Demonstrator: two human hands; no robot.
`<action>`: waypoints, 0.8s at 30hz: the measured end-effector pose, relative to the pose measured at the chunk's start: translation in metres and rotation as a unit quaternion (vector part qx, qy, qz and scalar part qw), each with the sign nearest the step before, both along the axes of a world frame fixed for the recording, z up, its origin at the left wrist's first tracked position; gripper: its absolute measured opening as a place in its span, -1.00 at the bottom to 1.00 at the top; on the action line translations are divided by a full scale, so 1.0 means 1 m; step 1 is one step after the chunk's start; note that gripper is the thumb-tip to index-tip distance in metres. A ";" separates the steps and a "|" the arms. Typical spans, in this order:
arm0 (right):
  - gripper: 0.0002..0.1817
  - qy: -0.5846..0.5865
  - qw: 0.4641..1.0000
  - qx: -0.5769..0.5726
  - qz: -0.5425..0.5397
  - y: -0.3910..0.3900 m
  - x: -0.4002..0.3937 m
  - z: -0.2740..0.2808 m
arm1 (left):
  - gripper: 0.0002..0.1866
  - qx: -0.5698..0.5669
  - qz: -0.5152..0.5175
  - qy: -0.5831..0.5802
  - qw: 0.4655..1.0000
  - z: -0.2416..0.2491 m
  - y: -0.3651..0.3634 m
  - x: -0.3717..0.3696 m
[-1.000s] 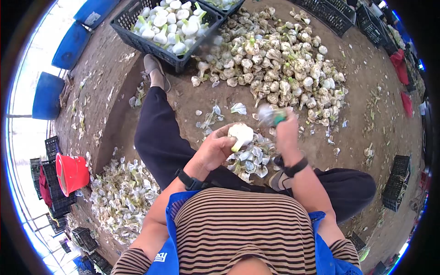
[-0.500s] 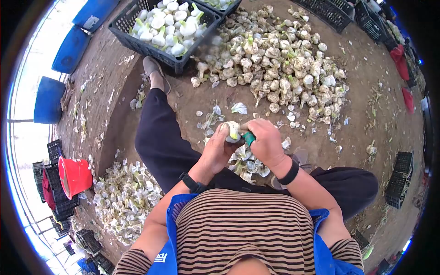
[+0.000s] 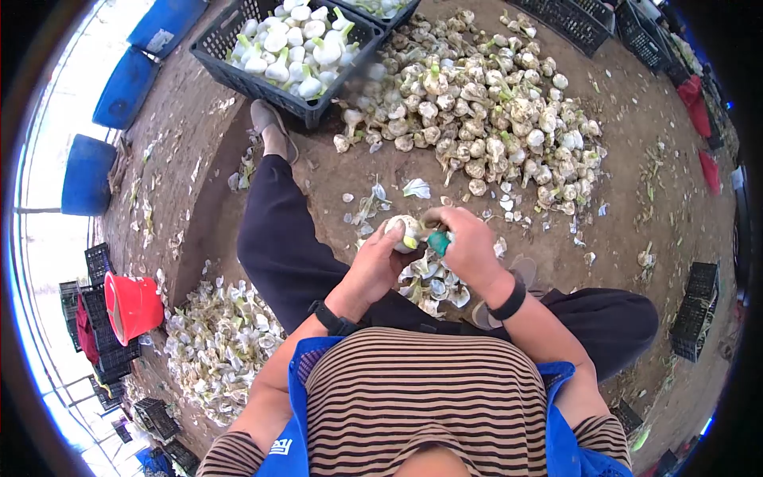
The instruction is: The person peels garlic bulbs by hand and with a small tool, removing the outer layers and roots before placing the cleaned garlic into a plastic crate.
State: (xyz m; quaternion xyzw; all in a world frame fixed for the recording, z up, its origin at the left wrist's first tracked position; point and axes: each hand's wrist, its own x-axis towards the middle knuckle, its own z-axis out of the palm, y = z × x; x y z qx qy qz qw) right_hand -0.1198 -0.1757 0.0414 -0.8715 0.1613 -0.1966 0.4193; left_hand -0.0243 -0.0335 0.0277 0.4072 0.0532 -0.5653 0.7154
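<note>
My left hand is closed around a whitish garlic bulb with a yellow-green patch on its side. Beside it, my right hand is curled, with a small green thing at its fingers. Whether that is a tool's handle or a wrap on a finger I cannot make out. The right fingertips are close to the bulb's right side. Under both hands, loose garlic skins lie on the ground between my legs.
Ahead lies a big heap of unpeeled garlic. A black crate of cleaned white bulbs stands by my left foot. On the left are a skin pile, a red bucket and blue barrels. Another black crate is at right.
My right hand has shifted slightly right, away from the bulb, and more of the green thing shows. The bulb, still in my left hand, has turned or tilted a little.
</note>
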 end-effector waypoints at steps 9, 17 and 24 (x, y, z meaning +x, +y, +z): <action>-0.78 -0.006 0.990 -0.133 0.038 0.003 -0.002 0.002 | -0.68 -0.001 0.021 0.032 0.999 -0.008 0.001 -0.007; -0.83 0.245 0.947 -0.205 -0.018 -0.041 -0.008 -0.048 | -0.40 -0.034 -0.183 -0.073 0.980 0.021 0.008 -0.003; -0.78 0.031 0.949 0.311 0.037 -0.011 -0.011 0.011 | -0.39 0.081 -0.123 -0.338 0.929 0.004 0.003 0.004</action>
